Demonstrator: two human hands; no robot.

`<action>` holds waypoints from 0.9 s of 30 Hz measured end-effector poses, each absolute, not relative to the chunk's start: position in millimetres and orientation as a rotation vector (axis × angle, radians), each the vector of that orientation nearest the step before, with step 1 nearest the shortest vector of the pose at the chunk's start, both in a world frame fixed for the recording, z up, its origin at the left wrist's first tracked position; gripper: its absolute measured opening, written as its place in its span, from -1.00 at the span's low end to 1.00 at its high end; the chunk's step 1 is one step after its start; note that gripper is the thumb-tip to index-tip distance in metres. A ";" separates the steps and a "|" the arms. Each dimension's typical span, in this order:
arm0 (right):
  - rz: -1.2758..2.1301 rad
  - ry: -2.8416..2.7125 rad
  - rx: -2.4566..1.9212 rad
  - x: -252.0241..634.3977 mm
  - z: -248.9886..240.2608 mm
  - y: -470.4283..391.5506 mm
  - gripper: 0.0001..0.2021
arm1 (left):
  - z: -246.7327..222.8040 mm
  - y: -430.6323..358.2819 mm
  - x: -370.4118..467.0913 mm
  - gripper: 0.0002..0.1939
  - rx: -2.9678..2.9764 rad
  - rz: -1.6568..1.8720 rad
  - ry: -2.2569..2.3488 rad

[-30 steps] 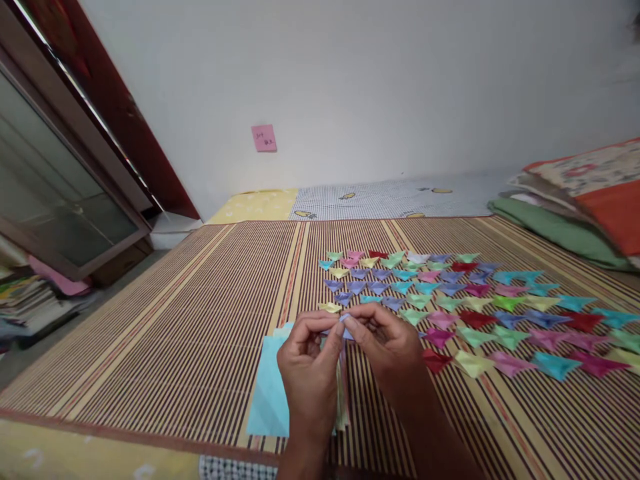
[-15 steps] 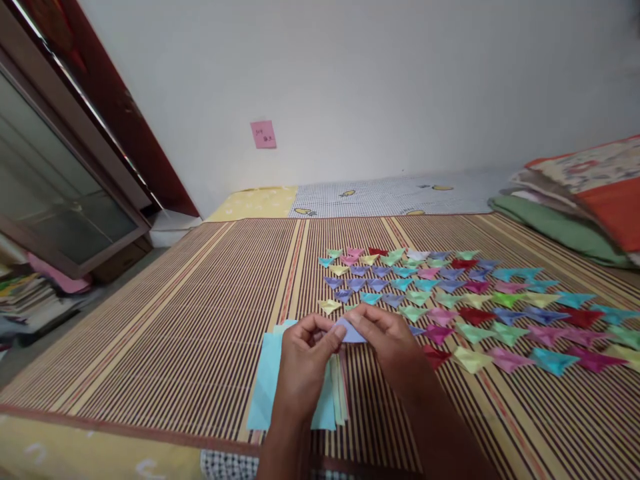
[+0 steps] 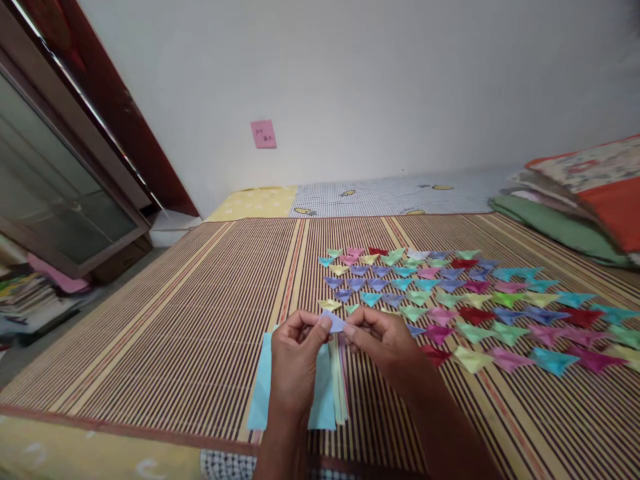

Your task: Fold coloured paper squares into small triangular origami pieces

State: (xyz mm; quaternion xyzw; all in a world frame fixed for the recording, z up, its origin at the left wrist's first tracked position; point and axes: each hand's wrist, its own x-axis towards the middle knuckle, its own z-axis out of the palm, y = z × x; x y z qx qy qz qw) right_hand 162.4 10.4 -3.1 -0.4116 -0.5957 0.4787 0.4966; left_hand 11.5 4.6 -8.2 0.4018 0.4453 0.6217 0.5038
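A small lavender piece of folded paper [image 3: 334, 323], roughly triangular, is held up between my two hands. My left hand [image 3: 299, 353] pinches its left part between thumb and fingers. At its right corner, the thumb and fingers of my right hand [image 3: 383, 337] are closed on it too. Beneath my left hand lies a stack of paper sheets [image 3: 260, 400], light blue on top, with pale green and pinkish edges showing at the right. To the right, several rows of small folded paper pieces [image 3: 473, 360] in many colours rest on the striped mat.
The striped mat [image 3: 165, 333] covers the bed. Folded cloths and a green cushion [image 3: 555, 230] are piled at the far right. A pink note [image 3: 263, 134] sticks to the white wall. At left stand a glass-panelled cabinet door [image 3: 65, 167] and stacked books [image 3: 27, 293].
Both hands have shifted slightly left with the lavender paper. My right fingers have slid from its top edge to its right corner, uncovering more of it.
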 end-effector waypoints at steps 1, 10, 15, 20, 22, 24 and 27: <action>1.162 -1.429 -0.999 161.5 -2.8 10.4 -0.79 | -7.7 3.9 11.2 -0.77 0.993 1.504 1.083; 1.133 -1.544 -0.957 162.6 -6.2 10.5 -0.79 | -1.3 3.9 5.4 -0.75 1.156 1.432 1.093; 1.120 -1.431 -0.961 158.9 -8.2 8.6 -0.78 | -3.9 4.6 12.6 -0.77 1.048 1.442 1.038; 1.118 -1.372 -0.910 157.6 -6.7 8.9 -0.79 | -10.9 2.7 22.2 -0.80 0.989 1.495 0.948; 1.118 -1.386 -0.885 158.1 -5.4 10.0 -0.80 | -11.7 1.2 22.7 -0.80 1.025 1.528 0.958; 1.130 -1.408 -0.863 158.8 -4.5 11.5 -0.81 | -10.8 -0.3 21.4 -0.80 1.073 1.545 0.985; 1.110 -1.405 -0.868 159.7 -4.9 13.4 -0.85 | -7.7 -1.6 19.1 -0.78 1.145 1.507 1.038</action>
